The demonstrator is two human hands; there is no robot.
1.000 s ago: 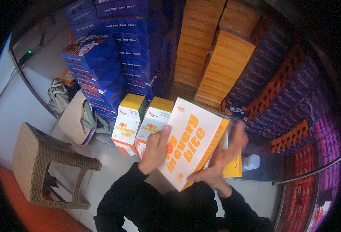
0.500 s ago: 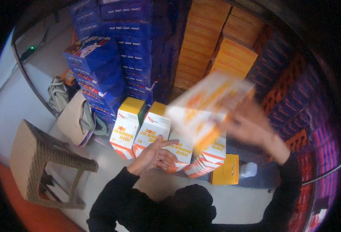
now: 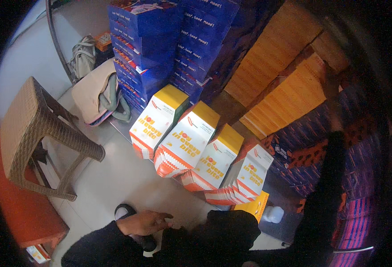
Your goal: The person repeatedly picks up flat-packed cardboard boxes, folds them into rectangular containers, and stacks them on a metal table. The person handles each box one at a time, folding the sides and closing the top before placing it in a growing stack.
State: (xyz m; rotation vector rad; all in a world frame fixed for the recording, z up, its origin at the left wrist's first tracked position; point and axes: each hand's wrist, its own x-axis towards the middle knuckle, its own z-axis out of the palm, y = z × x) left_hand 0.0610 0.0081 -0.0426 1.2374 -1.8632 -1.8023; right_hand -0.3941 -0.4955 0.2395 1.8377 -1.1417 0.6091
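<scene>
left hand [image 3: 143,222]: held low over the knee, loosely open, empty | right hand [image 3: 328,76]: raised against orange carton stack [image 3: 289,95], grip indiscernible | bare floor [image 3: 129,178] left of white-and-yellow cartons [image 3: 191,140]

A second ago both hands gripped a white-and-orange carton bundle tilted in front of the person's chest; half a second ago the right hand was swinging it up toward one o'clock. Now that bundle is out of the hands, and the right arm [image 3: 327,178] stretches up to two o'clock, its hand [image 3: 328,80] against the orange box stack [image 3: 289,95] (fingers too dark to read). The left hand [image 3: 142,222] has dropped from the bundle to rest low at six o'clock, empty, fingers loosely spread. The row of white-and-orange cartons [image 3: 191,142] on the floor, earlier partly hidden behind the lifted bundle, now shows four side by side.
</scene>
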